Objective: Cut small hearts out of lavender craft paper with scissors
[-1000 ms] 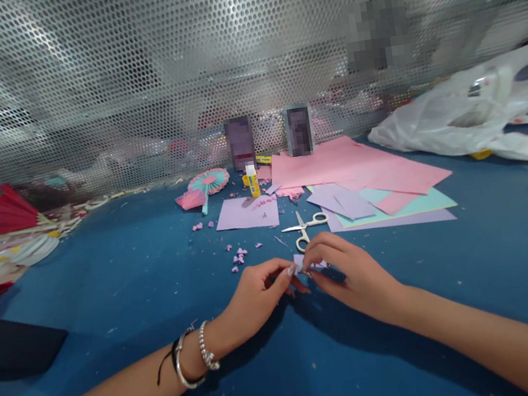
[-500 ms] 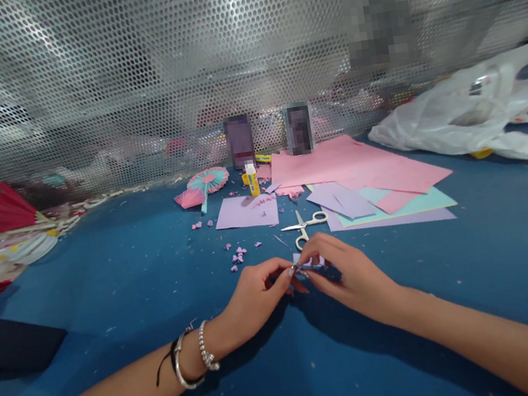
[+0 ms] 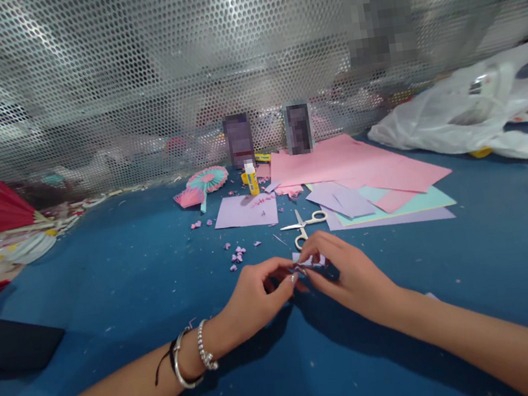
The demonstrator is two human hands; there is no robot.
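Note:
Fingertips of both my hands meet low in the middle of the view, pinching a small piece of purple paper (image 3: 298, 266) that is mostly hidden by them. My left hand (image 3: 260, 293), with bracelets at the wrist, is closed on it from the left. From the right, my right hand (image 3: 348, 271) closes on it with thumb and fingers. Just behind the fingertips lies a lilac paper piece (image 3: 319, 260), partly covered by my right hand. Opened scissors (image 3: 301, 224) with white handles rest beyond. Several tiny folded lilac paper bits (image 3: 238, 253) lie to the left.
Farther back are a lilac sheet (image 3: 241, 211), a glue stick (image 3: 253, 183) and a pink and mint paper fan (image 3: 207, 180). Pink sheets (image 3: 337, 160) and other coloured papers spread right. A white plastic bag (image 3: 438, 111) sits far right; a dark flat object (image 3: 14, 342) lies left.
My fingertips have shifted slightly around the small paper piece, and my left thumb has moved a little lower. Things on the table stay where they were.

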